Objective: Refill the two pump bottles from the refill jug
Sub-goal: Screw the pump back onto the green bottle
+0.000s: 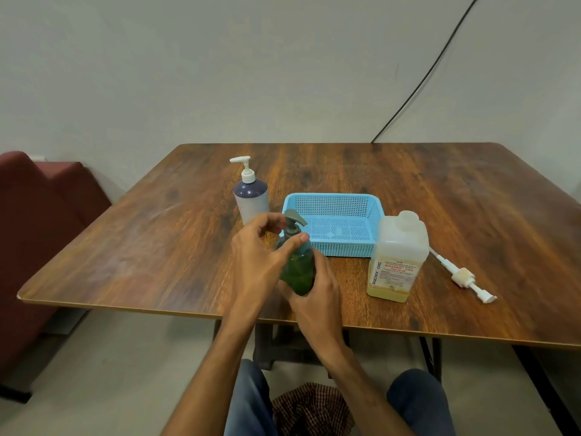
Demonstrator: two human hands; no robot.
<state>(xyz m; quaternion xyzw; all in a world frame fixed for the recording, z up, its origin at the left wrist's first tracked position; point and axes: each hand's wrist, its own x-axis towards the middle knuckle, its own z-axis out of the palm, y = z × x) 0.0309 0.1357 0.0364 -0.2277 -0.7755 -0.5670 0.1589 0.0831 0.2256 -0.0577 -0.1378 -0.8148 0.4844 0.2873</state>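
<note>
right hand (317,297) gripping green bottle (298,272), left hand (254,259) fingers curled at its pump (294,221)

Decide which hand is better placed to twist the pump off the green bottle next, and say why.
Probably the left hand: its fingers already curl around the grey pump, while the right hand grips the green bottle lower down, steadying it.

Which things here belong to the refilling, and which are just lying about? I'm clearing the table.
Belongs to the job: green pump bottle, held by left hand and right hand; dark-topped pump bottle; refill jug; loose white pump.

Just lying about: blue basket; black cable; checked cloth.
</note>
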